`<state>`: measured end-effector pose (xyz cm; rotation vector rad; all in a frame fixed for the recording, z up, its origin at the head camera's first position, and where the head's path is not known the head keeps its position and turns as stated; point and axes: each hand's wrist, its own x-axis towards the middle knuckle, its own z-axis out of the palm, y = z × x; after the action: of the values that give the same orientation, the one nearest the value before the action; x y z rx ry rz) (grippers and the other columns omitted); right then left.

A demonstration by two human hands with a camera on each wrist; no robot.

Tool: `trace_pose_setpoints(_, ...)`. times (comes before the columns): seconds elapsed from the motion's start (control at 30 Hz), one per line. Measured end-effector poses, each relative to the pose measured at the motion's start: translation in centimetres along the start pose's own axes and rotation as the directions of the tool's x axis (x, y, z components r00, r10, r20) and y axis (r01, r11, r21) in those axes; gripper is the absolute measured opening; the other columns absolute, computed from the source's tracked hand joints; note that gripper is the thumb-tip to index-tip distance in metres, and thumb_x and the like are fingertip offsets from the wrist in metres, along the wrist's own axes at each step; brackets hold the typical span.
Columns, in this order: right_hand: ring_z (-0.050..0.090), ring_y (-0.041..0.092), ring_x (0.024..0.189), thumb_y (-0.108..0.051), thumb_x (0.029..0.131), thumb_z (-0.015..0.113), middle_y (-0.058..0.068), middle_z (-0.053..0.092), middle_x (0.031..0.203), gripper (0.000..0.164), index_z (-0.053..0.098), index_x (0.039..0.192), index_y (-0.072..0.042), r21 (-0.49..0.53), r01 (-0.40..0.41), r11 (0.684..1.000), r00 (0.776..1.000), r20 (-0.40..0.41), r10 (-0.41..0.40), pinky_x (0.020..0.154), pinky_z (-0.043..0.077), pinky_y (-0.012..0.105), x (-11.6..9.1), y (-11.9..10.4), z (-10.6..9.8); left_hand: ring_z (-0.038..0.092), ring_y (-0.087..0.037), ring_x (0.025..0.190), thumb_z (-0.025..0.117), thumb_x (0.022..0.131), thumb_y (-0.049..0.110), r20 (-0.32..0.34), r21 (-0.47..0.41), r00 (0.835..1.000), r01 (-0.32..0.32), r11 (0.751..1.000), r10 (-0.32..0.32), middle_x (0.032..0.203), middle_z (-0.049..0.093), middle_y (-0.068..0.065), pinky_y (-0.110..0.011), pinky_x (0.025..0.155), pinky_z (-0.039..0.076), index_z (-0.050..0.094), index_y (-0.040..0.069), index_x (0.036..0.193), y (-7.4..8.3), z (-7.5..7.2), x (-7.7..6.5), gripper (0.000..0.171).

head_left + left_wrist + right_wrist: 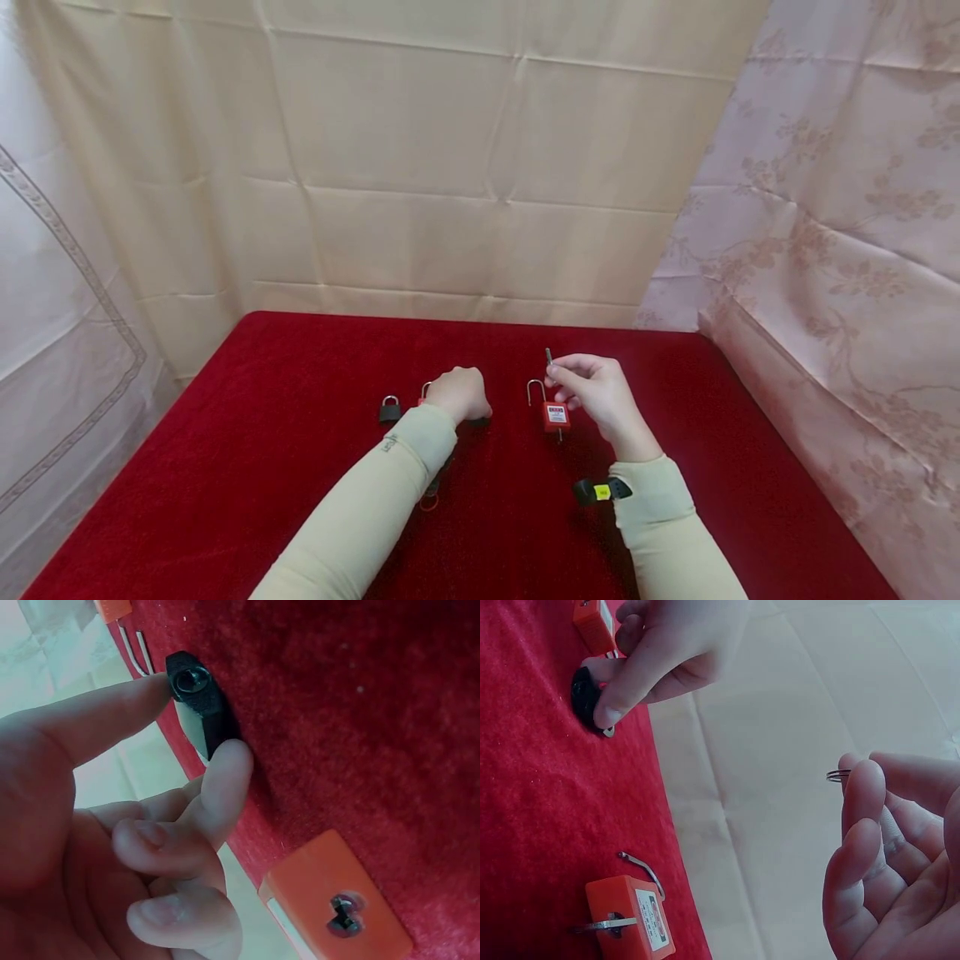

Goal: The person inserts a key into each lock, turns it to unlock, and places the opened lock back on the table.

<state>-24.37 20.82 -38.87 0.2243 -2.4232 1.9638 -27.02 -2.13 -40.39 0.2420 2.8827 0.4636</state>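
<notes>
My left hand (459, 393) pinches a black padlock (210, 720) between finger and thumb; its keyhole end shows in the left wrist view. Thin metal rings (838, 776) stick out of the fingertips of my right hand (596, 396), held up over the table. Below that hand is a red padlock (557, 419) with a white label. Its shackle stands open and a key (607, 925) sits in its keyhole. Another red padlock (337, 900), mostly hidden by my left hand in the head view, has a keyhole with no key in it.
A small black padlock (389, 411) stands at the left on the red cloth-covered table (247, 417). Under my left forearm, partly hidden, lie dark items with a red ring (429, 502). Beige (412, 150) and flowered (840, 275) curtains hang behind and at the right.
</notes>
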Motion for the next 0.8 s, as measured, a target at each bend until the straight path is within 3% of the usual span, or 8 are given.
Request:
trace_pose_setpoints(0.17, 0.066, 0.019, 0.063, -0.009, 0.096, 0.070, 0.013, 0.074, 0.087, 0.022, 0.070, 0.111, 0.008, 0.005, 0.005, 1.000, 1.000, -0.003, -0.005, 0.065, 0.059, 0.044, 0.03, 0.06, -0.02, 0.056, -0.020, 0.063, 0.079, 0.084, 0.025, -0.002, -0.017, 1.000, 0.001, 1.000, -0.001, 0.071, 0.062, -0.005, -0.036, 0.057, 0.047, 0.067, 0.014, 0.068, -0.05, 0.27, 0.22, 0.022)
trace_pose_setpoints(0.43, 0.067, 0.023, 0.065, -0.008, 0.096, 0.070, 0.013, 0.074, 0.086, 0.022, 0.070, 0.110, 0.009, 0.005, 0.003, 1.000, 1.000, -0.003, -0.003, 0.064, 0.059, 0.041, 0.09, 0.21, 0.01, 0.059, -0.016, 0.049, 0.076, 0.086, 0.023, 0.060, -0.067, 0.998, 0.030, 0.997, -0.026, 0.054, 0.062, -0.003, -0.032, 0.048, 0.042, 0.068, 0.013, 0.063, -0.31, 0.75, 0.83, 0.026)
trace_pose_setpoints(0.6, 0.066, 0.023, 0.064, -0.009, 0.096, 0.070, 0.013, 0.074, 0.086, 0.023, 0.069, 0.110, 0.010, 0.006, 0.000, 1.000, 1.000, -0.003, 0.000, 0.064, 0.059, 0.041, 0.19, 0.30, 0.07, 0.064, -0.017, 0.055, 0.078, 0.087, 0.026, 0.074, -0.085, 0.997, 0.041, 0.996, -0.035, 0.058, 0.065, -0.004, -0.032, 0.050, 0.044, 0.071, 0.013, 0.066, -0.46, 0.76, 0.95, 0.025)
trace_pose_setpoints(0.8, 0.066, 0.021, 0.065, -0.008, 0.096, 0.070, 0.011, 0.074, 0.085, 0.021, 0.070, 0.109, 0.009, 0.003, 0.003, 1.000, 1.000, -0.005, -0.003, 0.065, 0.059, 0.043, 0.18, 0.37, 0.08, 0.059, -0.016, 0.053, 0.078, 0.086, 0.027, 0.069, -0.061, 0.997, 0.028, 0.998, -0.024, 0.058, 0.065, -0.003, -0.032, 0.051, 0.044, 0.072, 0.013, 0.067, -0.31, 0.80, 0.99, 0.024)
